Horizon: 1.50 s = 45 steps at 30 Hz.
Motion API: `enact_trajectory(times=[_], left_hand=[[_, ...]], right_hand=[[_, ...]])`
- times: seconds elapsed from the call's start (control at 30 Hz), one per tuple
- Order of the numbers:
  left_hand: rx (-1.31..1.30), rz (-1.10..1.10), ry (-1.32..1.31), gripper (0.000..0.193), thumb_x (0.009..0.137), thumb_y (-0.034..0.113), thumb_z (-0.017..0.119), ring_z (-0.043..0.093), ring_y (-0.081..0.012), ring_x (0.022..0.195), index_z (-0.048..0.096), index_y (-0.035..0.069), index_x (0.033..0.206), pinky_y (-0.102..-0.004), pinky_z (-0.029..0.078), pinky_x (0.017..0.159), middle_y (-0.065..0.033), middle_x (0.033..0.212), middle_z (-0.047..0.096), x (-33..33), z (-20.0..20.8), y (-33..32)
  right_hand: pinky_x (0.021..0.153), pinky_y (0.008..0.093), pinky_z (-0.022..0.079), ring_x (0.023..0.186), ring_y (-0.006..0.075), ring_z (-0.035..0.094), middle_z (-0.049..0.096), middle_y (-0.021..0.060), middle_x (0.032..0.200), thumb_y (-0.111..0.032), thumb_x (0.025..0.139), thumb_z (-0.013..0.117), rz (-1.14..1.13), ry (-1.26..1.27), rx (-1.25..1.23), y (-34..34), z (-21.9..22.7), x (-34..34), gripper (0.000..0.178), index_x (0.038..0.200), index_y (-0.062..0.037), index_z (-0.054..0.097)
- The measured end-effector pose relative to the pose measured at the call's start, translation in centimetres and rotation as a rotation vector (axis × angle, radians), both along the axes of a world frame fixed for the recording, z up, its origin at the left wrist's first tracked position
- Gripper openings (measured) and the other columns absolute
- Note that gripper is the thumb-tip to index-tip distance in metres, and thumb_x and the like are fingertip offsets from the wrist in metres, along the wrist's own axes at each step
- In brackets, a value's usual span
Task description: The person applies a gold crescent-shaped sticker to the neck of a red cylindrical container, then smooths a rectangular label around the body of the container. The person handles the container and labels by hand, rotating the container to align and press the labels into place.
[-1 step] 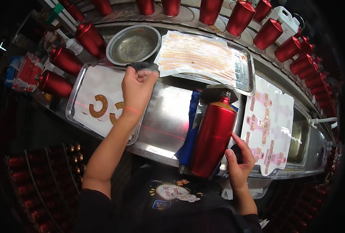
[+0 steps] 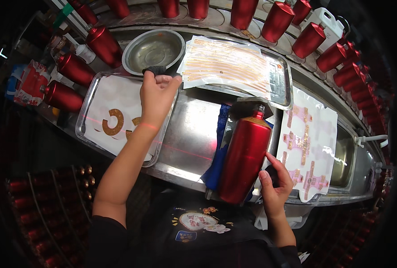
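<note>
A red metallic bottle (image 2: 245,156) with a bare threaded neck and gold trim at its shoulder leans on a blue cloth (image 2: 216,167) over a metal stand. My right hand (image 2: 276,190) is open beside it, index fingertip against the bottle's right side, thumb apart. A dark rounded piece shows between those fingers; its kind is unclear. My left hand (image 2: 159,91) is closed in a pinch at the left edge of a white sheet of thin gold strips (image 2: 225,62). Something black (image 2: 154,70) sits at its fingers. Whatever the pinch holds is hidden.
Left, a tray (image 2: 86,107) carries white paper with gold C-shaped pieces (image 2: 113,122). Behind it stands a metal basin (image 2: 153,51). Pink-and-gold label sheets (image 2: 307,147) lie at right, beside a sink (image 2: 345,165). Red bottles (image 2: 277,21) line the curved conveyor (image 2: 216,18) behind.
My left hand has shifted slightly left, and the black piece at its fingers has moved left and away from me. My right hand and the bottle look unchanged.
</note>
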<state>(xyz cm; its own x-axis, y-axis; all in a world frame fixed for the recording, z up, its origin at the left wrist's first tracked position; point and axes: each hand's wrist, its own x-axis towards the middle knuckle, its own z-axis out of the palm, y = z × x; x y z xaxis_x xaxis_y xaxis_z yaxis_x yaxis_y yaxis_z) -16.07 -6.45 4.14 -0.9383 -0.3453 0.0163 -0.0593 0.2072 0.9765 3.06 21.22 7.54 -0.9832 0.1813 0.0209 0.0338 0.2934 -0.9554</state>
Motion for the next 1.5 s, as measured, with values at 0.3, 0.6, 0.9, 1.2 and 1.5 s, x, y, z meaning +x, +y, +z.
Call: enact_trajectory(times=[0.3,0.6,0.9,1.2,1.5], left_hand=[[-0.097,-0.065,-0.186,0.039,0.071,0.015,0.080,0.066,-0.0197,0.072,0.054,-0.005,0.092,-0.0329,0.054,0.068,-0.0145,0.084,0.069,-5.9,-4.7,-0.3],[0.083,-0.109,-0.252,0.043,0.075,0.010,0.075,0.058,-0.0136,0.066,0.043,-0.003,0.101,-0.0279,0.045,0.053,-0.0132,0.086,0.066,-5.1,-2.9,0.4],[0.027,-0.104,-0.357,0.052,0.077,0.012,0.075,0.058,-0.0128,0.066,0.041,-0.008,0.111,-0.0276,0.046,0.056,-0.0114,0.083,0.066,-3.8,-2.0,0.2],[0.057,-0.059,-0.212,0.034,0.076,0.004,0.073,0.066,-0.0151,0.062,0.046,-0.004,0.094,-0.0291,0.053,0.048,-0.0143,0.077,0.068,-3.9,-1.5,-0.1],[-0.271,-0.045,-0.077,0.033,0.075,0.009,0.077,0.069,-0.0215,0.067,0.047,-0.001,0.086,-0.0348,0.055,0.060,-0.0133,0.072,0.069,-5.0,-3.4,-0.4]], right_hand=[[0.058,0.0163,0.035,0.064,0.0014,0.047,0.058,-0.0027,0.082,-0.002,0.088,0.071,0.022,-0.055,0.029,-0.3,0.3,0.4,0.047,0.134,0.0022,0.061],[0.062,0.0161,0.038,0.069,0.0022,0.050,0.059,-0.0008,0.094,-0.004,0.091,0.069,0.049,-0.076,0.003,0.0,0.5,0.4,0.046,0.135,0.0025,0.059],[0.058,0.0173,0.041,0.066,0.0030,0.053,0.060,0.0002,0.082,-0.002,0.089,0.070,0.037,-0.098,0.000,0.4,0.3,0.7,0.046,0.134,0.0006,0.061],[0.058,0.0165,0.038,0.064,0.0018,0.049,0.057,-0.0024,0.081,-0.002,0.089,0.069,0.034,-0.055,-0.026,0.5,-0.7,0.9,0.046,0.135,0.0009,0.060],[0.058,0.0165,0.038,0.064,0.0015,0.049,0.057,-0.0033,0.079,-0.002,0.090,0.069,0.000,-0.070,-0.052,0.7,-1.1,1.4,0.045,0.134,0.0007,0.061]])
